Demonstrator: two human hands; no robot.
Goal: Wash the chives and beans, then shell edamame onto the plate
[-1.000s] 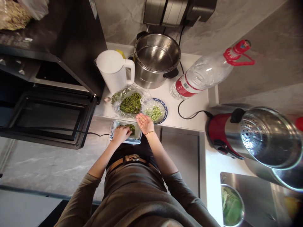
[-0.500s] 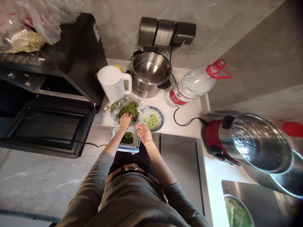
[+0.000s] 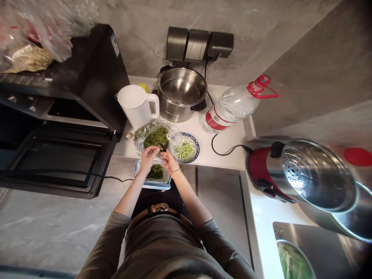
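Green bean pods (image 3: 157,138) lie heaped in a clear plastic bag (image 3: 140,144) on our white worktop (image 3: 229,157). Below it, a pale rectangular container (image 3: 167,178) holds a dark green heap (image 3: 156,171). Our left hand (image 3: 148,157) bunches its fingers at the bag's near edge; close to it, our right hand (image 3: 170,161) curls. We cannot tell what either pinches. Rightward, a blue-rimmed round plate (image 3: 197,146) bears pale green beans (image 3: 186,150).

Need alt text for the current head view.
Left hand and right hand close together at a counter's edge, near a clear bag of green pods, a tray of greens and a blue-rimmed plate of pale green beans. Behind: white jug, steel pot, large bottle.
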